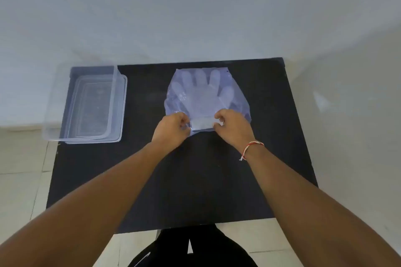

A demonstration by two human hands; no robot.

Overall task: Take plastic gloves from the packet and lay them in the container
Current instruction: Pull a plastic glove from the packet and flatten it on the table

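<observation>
A clear plastic packet (235, 95) lies flat on the black table (195, 180), with a stack of see-through plastic gloves (201, 93) showing inside, fingers pointing away from me. My left hand (171, 129) pinches the packet's near edge on the left. My right hand (232, 127) pinches the same edge on the right, a red and white thread on its wrist. Between the two hands the packet's open mouth (201, 124) is stretched. The clear rectangular container (86, 104) stands at the table's far left, nothing visible in it.
The container's lid (118, 104) lies under or beside it, sticking out to the right. A white wall rises behind the table. Pale floor tiles (19, 180) surround it. My dark-clothed legs (191, 249) show below the near edge.
</observation>
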